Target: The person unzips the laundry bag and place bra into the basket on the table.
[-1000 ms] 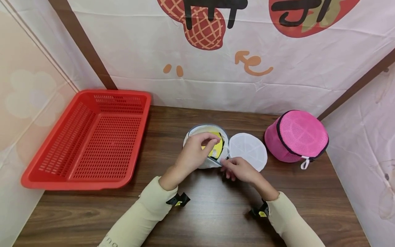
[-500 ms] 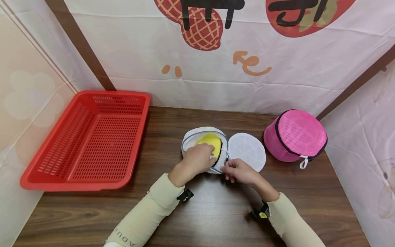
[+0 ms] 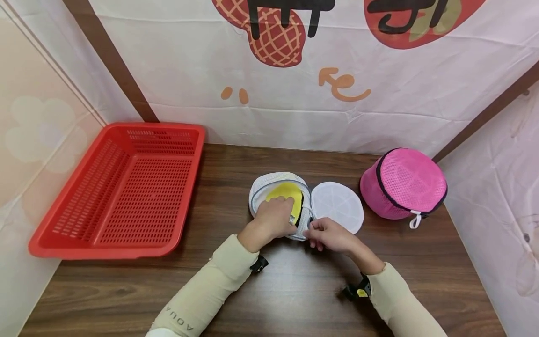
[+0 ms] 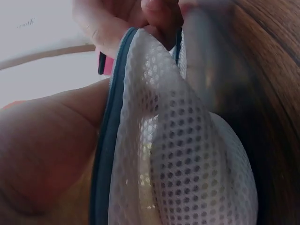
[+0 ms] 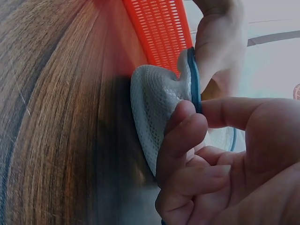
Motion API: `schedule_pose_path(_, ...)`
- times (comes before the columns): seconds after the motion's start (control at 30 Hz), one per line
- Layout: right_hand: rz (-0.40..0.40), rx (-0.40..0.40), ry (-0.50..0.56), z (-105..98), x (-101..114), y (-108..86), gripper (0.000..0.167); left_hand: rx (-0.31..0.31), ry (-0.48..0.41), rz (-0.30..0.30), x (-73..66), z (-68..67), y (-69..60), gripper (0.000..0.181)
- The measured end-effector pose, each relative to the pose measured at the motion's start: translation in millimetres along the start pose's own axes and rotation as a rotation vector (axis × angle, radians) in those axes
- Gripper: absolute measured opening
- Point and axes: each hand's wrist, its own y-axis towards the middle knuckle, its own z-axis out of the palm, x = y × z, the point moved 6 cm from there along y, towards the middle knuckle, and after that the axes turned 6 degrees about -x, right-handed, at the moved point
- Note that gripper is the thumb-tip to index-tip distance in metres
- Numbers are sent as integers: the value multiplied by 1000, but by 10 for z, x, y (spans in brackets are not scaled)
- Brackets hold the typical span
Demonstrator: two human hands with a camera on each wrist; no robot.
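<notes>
A white mesh laundry bag (image 3: 273,178) with a blue-grey zipper edge stands open on the table, its round white lid (image 3: 337,207) folded out to the right. Inside lies a yellow thing (image 3: 287,189) with a black edge and a small white label; its kind is unclear. My left hand (image 3: 273,217) reaches into the bag over the yellow thing, bent fingers against it, fingertips hidden. With thumb and fingers, my right hand (image 3: 330,235) pinches the bag's front right rim. The right wrist view shows that pinch on the zipper edge (image 5: 194,79) closely.
A large red plastic basket (image 3: 191,187) with slotted walls stands at the left. At the right is a pink mesh laundry bag (image 3: 381,206) with a black zipper band and white loop, its lid on. A printed cloth backdrop (image 3: 168,61) rises behind the table (image 3: 294,299).
My left hand has gone from above the bag down into it and slightly right. The bag's rim has tilted toward me. My right hand keeps its pinch, almost in place.
</notes>
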Motion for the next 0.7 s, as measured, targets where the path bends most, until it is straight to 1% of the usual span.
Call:
schedule_pose_path(0.07, -5, 9, -5, 1, -1, -5, 29, -6, 10, -10, -17, 15, 14, 65)
schedule_pose_path(0.13, -5, 20, -7, 4, 0, -11, 30, -25, 17, -27, -14, 27, 32, 67)
schedule_pose_path(0.17, -5, 24, -10, 5, 1, -13, 30, -41, 15, -38, -5, 31, 39, 65)
schedule_pose_path(0.27, 3, 29, -12, 3, 1, -12, 27, -106, 5, -50, 23, 20, 63, 52)
schedule_pose_path(0.37, 8, 27, -13, -2, 4, -6, 25, -163, -8, -24, 40, -3, 81, 38)
schedule_pose_path(0.43, 9, 23, -11, -8, 7, -5, 24, -190, -16, -2, 46, -25, 94, 26)
schedule_pose_path(0.53, 9, 22, -7, -14, 4, -7, 26, -196, -32, 12, 63, -47, 107, 12)
schedule_pose_path(0.7, 0, 19, -8, -18, 5, -8, 27, -182, -39, 14, 98, -58, 121, 14)
